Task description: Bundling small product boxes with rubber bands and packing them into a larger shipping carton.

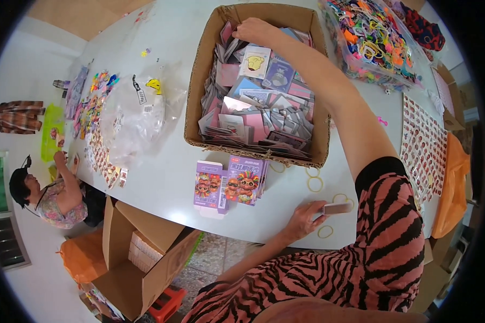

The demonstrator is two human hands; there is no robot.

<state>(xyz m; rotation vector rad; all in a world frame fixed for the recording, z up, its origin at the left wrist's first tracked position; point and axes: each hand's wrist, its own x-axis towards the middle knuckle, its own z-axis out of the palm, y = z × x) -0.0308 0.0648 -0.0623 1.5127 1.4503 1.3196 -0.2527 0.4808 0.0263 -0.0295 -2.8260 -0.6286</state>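
My right hand [255, 30] reaches far into a large open cardboard box [195, 91], into its far left corner. Its fingers curl down among the pink, white and blue card packets [264, 102] that fill the box; the grasp itself is hidden. My left hand [306, 218] rests at the near edge of the white table [167, 177] and pinches a small pink-and-white stack of cards [337, 208]. Yellow rubber bands [325, 232] lie loose on the table around that hand.
Purple printed cartons [233, 182] stand in front of the big box. A clear plastic bag [140, 116], a bag of colourful trinkets [377, 37] and sticker sheets [423, 145] lie around. Another person [51, 196] sits at the left. An open carton [140, 258] stands on the floor.
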